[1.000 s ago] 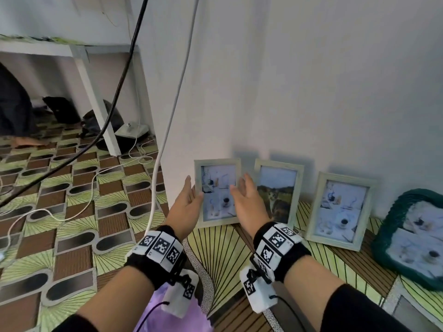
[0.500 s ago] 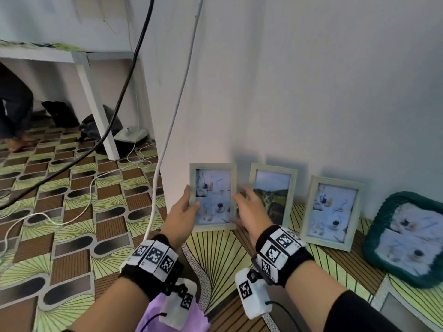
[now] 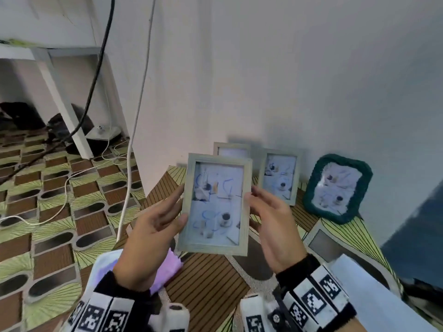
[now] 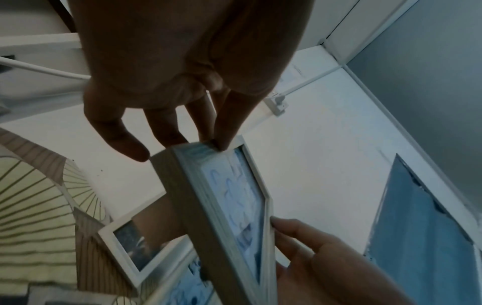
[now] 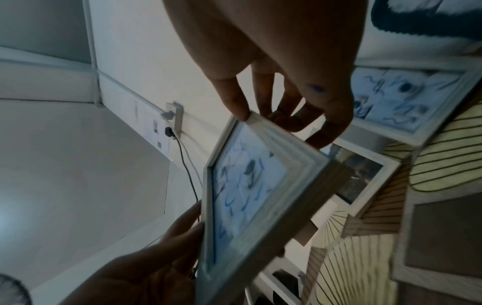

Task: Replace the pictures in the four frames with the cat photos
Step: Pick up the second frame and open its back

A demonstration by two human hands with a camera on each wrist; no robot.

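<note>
Both hands hold a grey-wood picture frame [image 3: 217, 204] up off the floor, glass side facing the head cam, its print pale blue & white (blurred, so subject unclear). Left hand [image 3: 153, 232] pinches the frame's left edge w/ thumb on the front and fingers behind; right hand [image 3: 275, 221] grips the right edge the same way, fingers curled round the back.

The held frame hides most of a 2nd frame [image 3: 232, 149] leaning on the white wall [image 3: 287, 68]; only its top shows in the head view, though the right wrist cam shows a dark animal photo in it. Just beside that leans a 3rd frame [image 3: 279, 178] w/ a blue-white print, then a dark green knitted frame [image 3: 336, 188] farther right. All sit on a green & brown patterned mat [image 3: 60, 212]. A white cable [image 3: 136, 116] and a black cable [image 3: 96, 80] hang down on the left, near a white table leg [image 3: 64, 109].
</note>
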